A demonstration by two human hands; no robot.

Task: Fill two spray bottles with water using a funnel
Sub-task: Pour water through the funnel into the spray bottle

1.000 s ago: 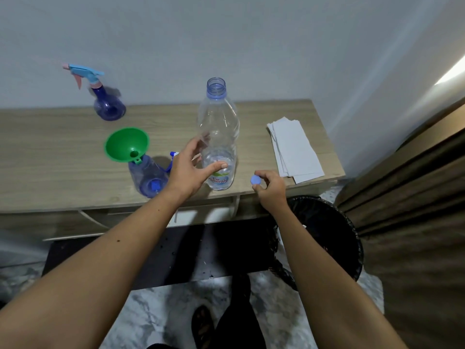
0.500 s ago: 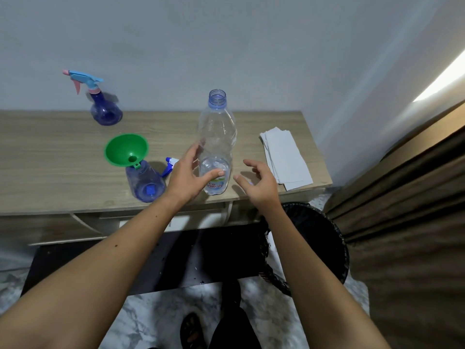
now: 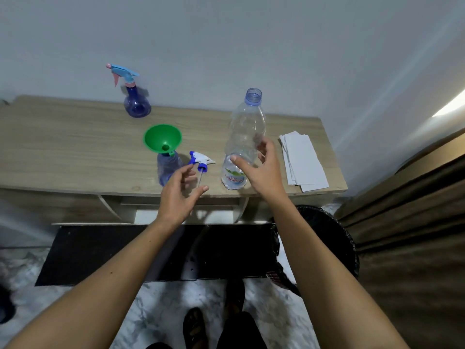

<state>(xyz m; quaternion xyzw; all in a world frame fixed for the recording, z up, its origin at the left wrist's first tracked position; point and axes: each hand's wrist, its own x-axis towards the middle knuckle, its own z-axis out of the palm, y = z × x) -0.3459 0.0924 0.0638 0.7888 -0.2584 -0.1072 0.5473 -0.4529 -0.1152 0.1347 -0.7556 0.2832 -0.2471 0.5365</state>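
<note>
A wooden table (image 3: 63,147) stands against a pale wall, above a marble-patterned floor and a dark mat. At the table's right end lies a stack of white paper sheets (image 3: 303,161); below that corner stands a black mesh bin (image 3: 327,238), with brown curtains at far right. Near the wall a blue spray bottle (image 3: 137,104) stands upright with its light-blue and pink trigger head fitted. Nearer the front edge, a second blue bottle (image 3: 167,167) carries a green funnel (image 3: 163,139) in its neck; its detached white-and-blue spray head (image 3: 201,161) lies on the table just beside it, dip tube pointing toward the front edge. A clear, uncapped water bottle (image 3: 242,142) stands upright right of the spray head, with water only near its base. The left hand (image 3: 180,197) hovers open, fingers spread, in front of the funnel bottle, holding nothing. The right hand (image 3: 261,170) curls half-open around the water bottle's right side; whether it grips cannot be told.
</note>
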